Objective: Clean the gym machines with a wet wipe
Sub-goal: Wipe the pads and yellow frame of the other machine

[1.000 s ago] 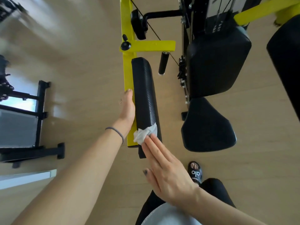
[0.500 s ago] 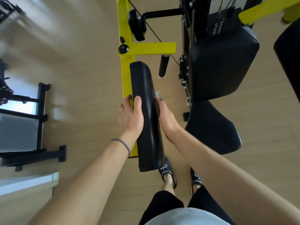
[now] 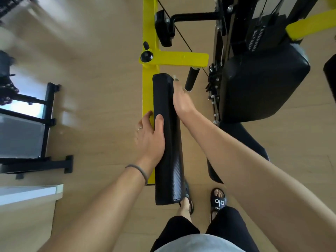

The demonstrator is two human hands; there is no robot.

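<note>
Our left hand (image 3: 150, 140) grips the long black pad (image 3: 168, 139), thumb over its top. Our right hand (image 3: 181, 100) presses a barely visible wipe (image 3: 175, 77) along its right side.

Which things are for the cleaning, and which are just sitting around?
For the job:
- long black padded arm pad
- left hand gripping it
- right hand rubbing its side
- white wet wipe, barely showing

Just there:
- big black seat cushion
- black floor rack

Black arm pad (image 3: 168, 135) with woven carbon-fibre texture; yellow frame (image 3: 149, 30); black seat cushions (image 3: 263, 84); light wood-grain floor (image 3: 100, 70); black slides (image 3: 218, 200) with white lettering; grey wristband (image 3: 139, 170).
</note>
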